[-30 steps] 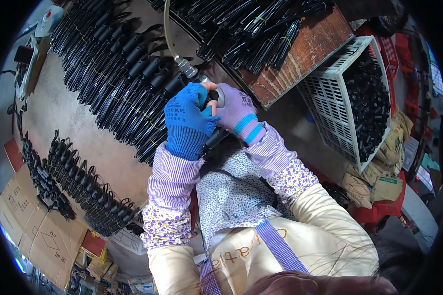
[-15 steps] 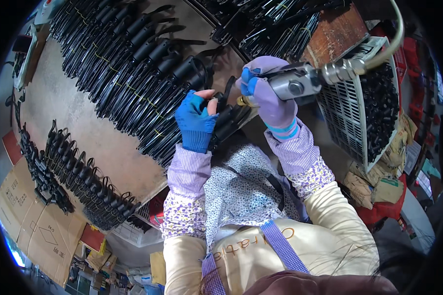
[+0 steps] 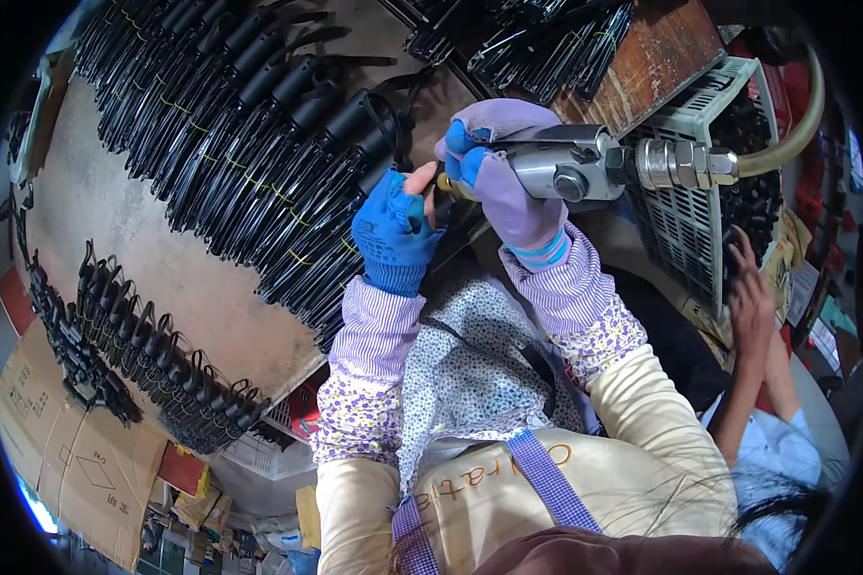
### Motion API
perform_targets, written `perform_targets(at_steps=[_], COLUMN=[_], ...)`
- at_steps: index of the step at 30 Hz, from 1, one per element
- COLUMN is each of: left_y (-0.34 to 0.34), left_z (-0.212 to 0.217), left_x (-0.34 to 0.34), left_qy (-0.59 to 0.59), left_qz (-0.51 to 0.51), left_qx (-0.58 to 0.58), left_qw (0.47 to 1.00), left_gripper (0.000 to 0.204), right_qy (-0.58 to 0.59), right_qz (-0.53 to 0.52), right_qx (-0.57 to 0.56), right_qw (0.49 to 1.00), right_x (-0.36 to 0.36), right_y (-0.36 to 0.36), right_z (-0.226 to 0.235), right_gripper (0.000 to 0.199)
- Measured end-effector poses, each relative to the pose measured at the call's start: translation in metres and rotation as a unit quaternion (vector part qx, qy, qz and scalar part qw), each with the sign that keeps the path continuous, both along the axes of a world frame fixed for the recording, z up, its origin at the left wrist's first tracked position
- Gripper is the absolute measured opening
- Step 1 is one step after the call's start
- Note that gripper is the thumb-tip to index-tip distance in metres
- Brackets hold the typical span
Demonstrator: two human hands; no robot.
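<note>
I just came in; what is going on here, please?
A person's right hand grips a silver tool on a hose, its brass-coloured tip close to the left hand. Whatever that hand holds is mostly hidden. Black, yellow-tied bundles lie in rows on the table. Another person's hand is near a white crate.

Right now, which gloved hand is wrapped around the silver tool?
The right hand, in mostly purple, wraps the silver tool; the left hand, in blue, is by its brassy tip.
</note>
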State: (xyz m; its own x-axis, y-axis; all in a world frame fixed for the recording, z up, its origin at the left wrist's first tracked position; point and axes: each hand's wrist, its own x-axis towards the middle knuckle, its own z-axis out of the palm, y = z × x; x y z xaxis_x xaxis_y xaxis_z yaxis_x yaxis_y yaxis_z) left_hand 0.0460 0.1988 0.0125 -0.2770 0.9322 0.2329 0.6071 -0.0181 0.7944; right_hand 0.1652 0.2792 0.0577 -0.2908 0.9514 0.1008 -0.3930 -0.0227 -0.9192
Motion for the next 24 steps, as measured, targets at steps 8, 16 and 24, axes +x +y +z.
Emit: perform_targets(at_steps=[8,16,24], left_y=[-0.008,-0.023,-0.043], left_z=[-0.007,-0.005,-0.007], left_x=[-0.009,-0.020,-0.041], left_qy=[0.026,-0.049,-0.173], left_qz=[-0.019,0.030,0.083], left_qx=[0.005,-0.025,-0.137], left_qw=[0.999,0.998,0.972], left_gripper=[0.038,0.022,0.012], right_qy=[0.000,-0.102,-0.109], right_qz=[0.003,-0.001,0.017], right_qx=[-0.043,0.059,0.100], right_qw=[0.999,0.993,0.989], right_x=[-0.013,-0.029,-0.041], right_y=[-0.015,-0.021,-0.037], right_z=[-0.007,-0.012,-0.015], right_gripper=[0.031,0.026,0.028])
